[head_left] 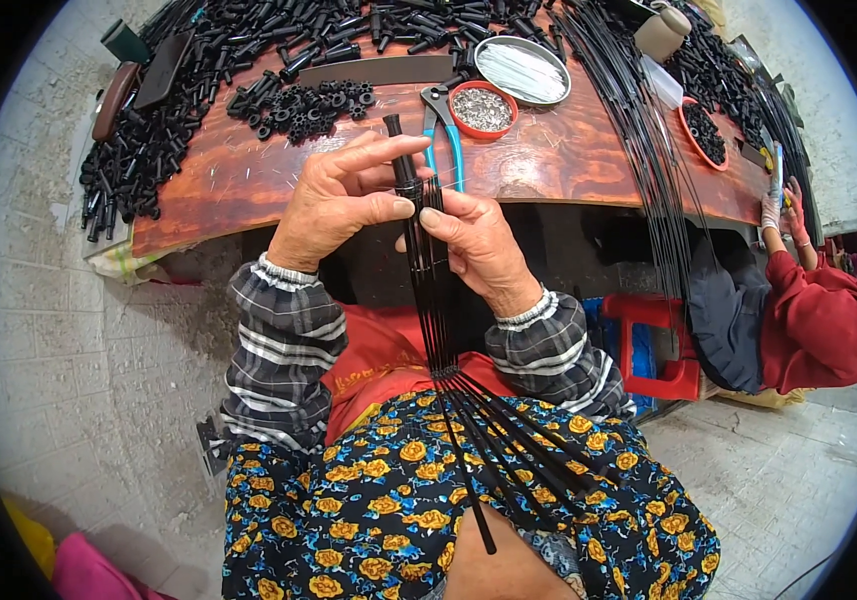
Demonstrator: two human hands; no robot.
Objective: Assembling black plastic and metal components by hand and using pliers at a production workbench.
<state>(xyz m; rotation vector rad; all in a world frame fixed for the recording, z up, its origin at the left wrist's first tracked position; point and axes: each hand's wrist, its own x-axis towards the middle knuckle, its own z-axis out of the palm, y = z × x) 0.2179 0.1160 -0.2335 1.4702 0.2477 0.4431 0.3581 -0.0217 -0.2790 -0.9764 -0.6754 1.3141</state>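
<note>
Upright in front of me is a black plastic umbrella runner (405, 165), a ribbed tube with a flared top. My left hand (324, 205) grips it between thumb and fingers, with the index finger stretched across behind its upper part. A bundle of thin black umbrella ribs (433, 325) hangs from its lower end and fans out over my flowered apron (379, 500). My right hand (484, 245) pinches the top ends of the ribs beside the runner, thumb in front. Its fingers are partly hidden behind the ribs.
On the wooden table (249, 190) are blue-handled pliers (457, 160), a red bowl (489, 134) of small metal pieces and a round tray (541, 103) of white sticks. Black notched rings (304, 110), tubes (429, 28) and long ribs (639, 130) lie around. A red-sleeved co-worker (819, 325) sits right.
</note>
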